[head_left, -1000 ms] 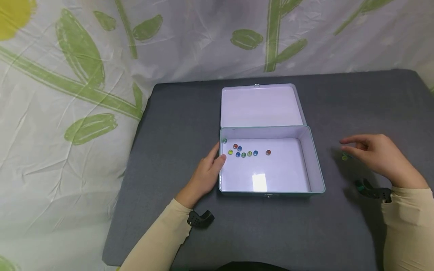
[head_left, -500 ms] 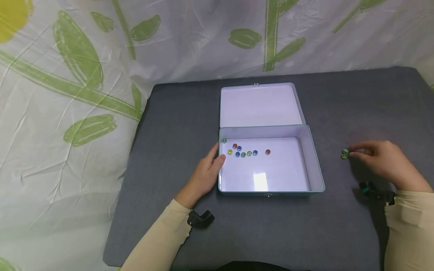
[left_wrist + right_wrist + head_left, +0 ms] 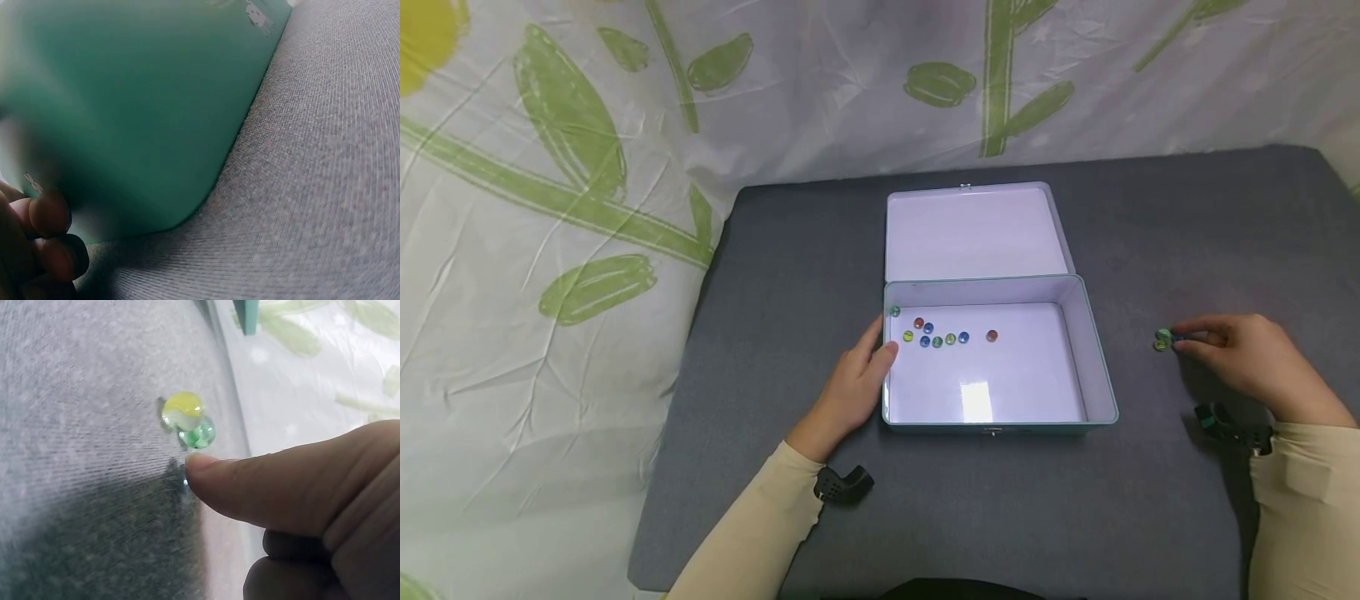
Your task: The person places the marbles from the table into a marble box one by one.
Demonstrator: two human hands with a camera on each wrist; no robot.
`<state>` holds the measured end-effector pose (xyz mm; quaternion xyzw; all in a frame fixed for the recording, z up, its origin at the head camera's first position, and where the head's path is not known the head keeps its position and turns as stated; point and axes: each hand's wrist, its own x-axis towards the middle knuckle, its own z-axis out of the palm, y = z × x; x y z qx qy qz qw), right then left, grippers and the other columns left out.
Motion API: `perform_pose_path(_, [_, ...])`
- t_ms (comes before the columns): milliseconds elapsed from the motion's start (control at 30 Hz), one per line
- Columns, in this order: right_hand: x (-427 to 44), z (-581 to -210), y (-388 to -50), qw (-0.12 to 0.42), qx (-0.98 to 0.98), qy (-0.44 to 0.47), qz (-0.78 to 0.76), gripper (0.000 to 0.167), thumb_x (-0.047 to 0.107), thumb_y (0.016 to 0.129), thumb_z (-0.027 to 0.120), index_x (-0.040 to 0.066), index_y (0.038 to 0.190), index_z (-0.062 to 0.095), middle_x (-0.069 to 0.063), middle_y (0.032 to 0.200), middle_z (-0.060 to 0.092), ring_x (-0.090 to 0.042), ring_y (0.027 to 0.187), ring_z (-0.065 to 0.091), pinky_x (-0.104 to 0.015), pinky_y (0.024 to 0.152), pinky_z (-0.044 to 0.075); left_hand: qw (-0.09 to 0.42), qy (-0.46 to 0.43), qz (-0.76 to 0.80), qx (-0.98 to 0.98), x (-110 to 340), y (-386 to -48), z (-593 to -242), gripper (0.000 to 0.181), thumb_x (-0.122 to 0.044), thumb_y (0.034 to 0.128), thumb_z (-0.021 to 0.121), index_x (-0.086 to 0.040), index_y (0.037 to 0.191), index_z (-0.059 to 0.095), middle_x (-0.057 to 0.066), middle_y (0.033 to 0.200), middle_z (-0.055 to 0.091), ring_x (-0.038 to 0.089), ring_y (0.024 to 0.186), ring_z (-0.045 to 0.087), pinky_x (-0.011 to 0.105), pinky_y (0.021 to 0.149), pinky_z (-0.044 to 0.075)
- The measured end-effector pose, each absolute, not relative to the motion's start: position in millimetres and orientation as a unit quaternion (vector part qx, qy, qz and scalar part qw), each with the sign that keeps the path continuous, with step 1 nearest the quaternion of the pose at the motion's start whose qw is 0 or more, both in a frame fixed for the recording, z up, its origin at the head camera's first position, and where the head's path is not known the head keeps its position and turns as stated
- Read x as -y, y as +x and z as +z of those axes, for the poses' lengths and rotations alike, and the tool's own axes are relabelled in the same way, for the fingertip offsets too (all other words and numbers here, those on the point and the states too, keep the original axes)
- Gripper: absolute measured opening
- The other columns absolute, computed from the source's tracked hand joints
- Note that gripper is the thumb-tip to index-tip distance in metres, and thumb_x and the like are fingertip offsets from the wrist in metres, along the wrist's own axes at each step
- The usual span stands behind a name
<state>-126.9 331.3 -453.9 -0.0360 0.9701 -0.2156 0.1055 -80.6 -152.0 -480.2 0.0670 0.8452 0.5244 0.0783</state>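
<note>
An open green metal box (image 3: 1030, 383) with a white inside stands on the table, its lid (image 3: 977, 237) laid back. My left hand (image 3: 848, 385) holds the box's left wall, thumb at the rim; the left wrist view has its fingers (image 3: 51, 214) against the green outside. Several glass marbles (image 3: 951, 339) lie on the box floor, mostly towards the left. To the right of the box, my right hand (image 3: 1251, 358) pinches a blue marble (image 3: 1178, 337), mostly hidden by finger and thumb. Touching or nearly so are a green marble (image 3: 197, 432) and a yellow marble (image 3: 183, 410).
Dark grey cloth covers the table (image 3: 797, 275). Behind and to the left hangs a pale curtain (image 3: 820, 92) with green leaf prints. A black band (image 3: 844, 485) sits on the left wrist, another (image 3: 1228, 425) on the right.
My right hand has come down and slightly right onto the marbles beside the box, and its finger and thumb have closed on the blue one. The left hand keeps its place.
</note>
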Motion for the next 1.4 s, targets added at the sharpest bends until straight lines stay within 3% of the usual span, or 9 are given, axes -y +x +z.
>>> perform_pose_path(267, [-323,-441,-127,0.07,-0.971,-0.072,-0.215,0.03,0.016,0.103,0.068,-0.007,0.121,0.073,-0.002,0.064,0.046,-0.012,0.053,0.035,-0.031,0.05,0.03,0.078,0.067,0.526,-0.844,152,-81,-479,0.065,-0.038,0.1102,0.041,-0.008,0.167,0.028,0.015,0.147,0.062,0.025,0.127,0.058,0.05,0.121,0.036])
perform_pose_path(567, [-293,-410,-133,0.078,-0.968,-0.116,-0.209,0.03,0.016,0.104,0.068,-0.004,0.125,0.072,-0.001,0.063,0.051,-0.012,0.052,0.035,-0.031,0.052,0.032,0.074,0.069,0.525,-0.845,154,-80,-480,0.065,-0.038,0.1105,0.04,-0.007,0.167,0.028,0.016,0.146,0.062,0.026,0.126,0.058,0.049,0.121,0.035])
perform_pose_path(800, [-266,-386,-140,0.06,-0.964,-0.158,-0.205,0.027,0.013,0.101,0.071,0.0,0.125,0.075,-0.001,0.058,0.045,-0.011,0.049,0.032,-0.03,0.052,0.031,0.078,0.062,0.523,-0.847,153,-80,-479,0.066,-0.041,0.11,0.041,-0.009,0.167,0.028,0.015,0.142,0.065,0.026,0.12,0.061,0.05,0.118,0.039])
perform_pose_path(1233, [-217,-362,-150,0.085,-0.945,-0.188,-0.254,0.028,0.014,0.101,0.071,0.004,0.127,0.075,0.001,0.06,0.04,-0.01,0.048,0.028,-0.031,0.048,0.032,0.084,0.069,0.521,-0.847,151,-80,-479,0.065,-0.039,0.111,0.04,-0.01,0.168,0.026,0.015,0.136,0.069,0.025,0.103,0.065,0.051,0.109,0.046])
perform_pose_path(1400, [-190,-356,-156,0.089,-0.936,-0.22,-0.258,0.025,0.011,0.099,0.073,0.005,0.123,0.077,0.002,0.06,0.04,-0.01,0.05,0.029,-0.029,0.05,0.032,0.082,0.071,0.517,-0.849,151,-80,-480,0.065,-0.039,0.1114,0.04,-0.009,0.168,0.026,0.015,0.138,0.068,0.025,0.105,0.064,0.051,0.111,0.045])
